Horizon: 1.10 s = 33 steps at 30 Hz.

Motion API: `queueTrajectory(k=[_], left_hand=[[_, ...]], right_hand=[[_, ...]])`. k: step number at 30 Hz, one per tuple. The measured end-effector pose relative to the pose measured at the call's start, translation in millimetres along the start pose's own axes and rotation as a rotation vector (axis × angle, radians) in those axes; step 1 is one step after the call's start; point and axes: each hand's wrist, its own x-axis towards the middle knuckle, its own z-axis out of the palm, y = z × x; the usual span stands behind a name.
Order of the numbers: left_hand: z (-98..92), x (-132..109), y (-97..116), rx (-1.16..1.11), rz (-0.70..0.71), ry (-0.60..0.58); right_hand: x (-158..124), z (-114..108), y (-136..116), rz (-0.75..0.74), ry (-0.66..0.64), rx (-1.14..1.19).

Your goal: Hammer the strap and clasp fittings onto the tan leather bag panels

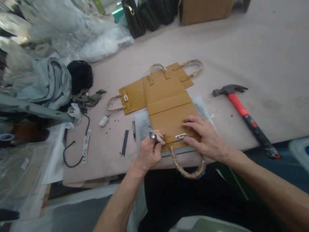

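My left hand (pixel 150 150) is closed around a short tool with a rounded metal end (pixel 152 135) and a pale lower part; its exact kind is unclear. It rests at the left edge of a tan leather bag panel (pixel 171 120). My right hand (pixel 203 136) lies on the panel's right side, fingers apart, the thumb by a silver metal clasp (pixel 181 137). A wrapped bag handle (pixel 190 172) hangs from the panel over the table's near edge. Beneath the panel is a grey speckled slab (pixel 143 124).
A claw hammer (pixel 243 111) lies at right. At left are a thin metal rod (pixel 134 131), a dark flat strip (pixel 124 143) and a small white-bodied item (pixel 104 120). Another tan panel (pixel 133 96) lies behind. Dark bags (pixel 147 12) and a cardboard box (pixel 206 3) stand at the back.
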Motion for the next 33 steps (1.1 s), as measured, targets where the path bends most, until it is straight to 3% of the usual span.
queueTrajectory(k=[3, 7, 9, 12, 14, 16, 19, 23, 27, 30, 33], left_hand=[[-1.4, 0, 0, 0.001, -0.013, -0.017], [-0.2, 1, 0, 0.037, 0.005, -0.029], [0.4, 2, 1, 0.054, 0.011, -0.036], [0.8, 3, 2, 0.056, 0.01, -0.031], [0.9, 3, 4, 0.045, -0.015, -0.028], [1.3, 3, 5, 0.025, -0.042, -0.032], [2.3, 2, 5, -0.005, -0.071, -0.037], [3.8, 2, 4, -0.022, -0.099, -0.028], [4.4, 3, 6, -0.007, -0.117, -0.022], [4.6, 3, 7, 0.004, -0.114, -0.014], [5.1, 3, 7, -0.004, -0.11, -0.005]], right_hand=[[-1, -10, 6, 0.028, 0.015, 0.008], [-5, -36, 24, 0.136, 0.169, -0.162], [-11, -56, 39, 0.267, 0.235, -0.287], [-22, -90, 59, 0.572, 0.229, -0.401], [-29, -107, 67, 0.712, 0.202, -0.379], [-31, -117, 69, 0.753, 0.192, -0.302], [-25, -121, 66, 0.822, 0.148, -0.014], [-7, -119, 43, 0.853, 0.048, 0.421], [3, -117, -13, 0.853, 0.099, 0.611], [5, -121, -63, 0.68, 0.206, 0.445], [7, -125, -97, 0.278, 0.097, 0.008]])
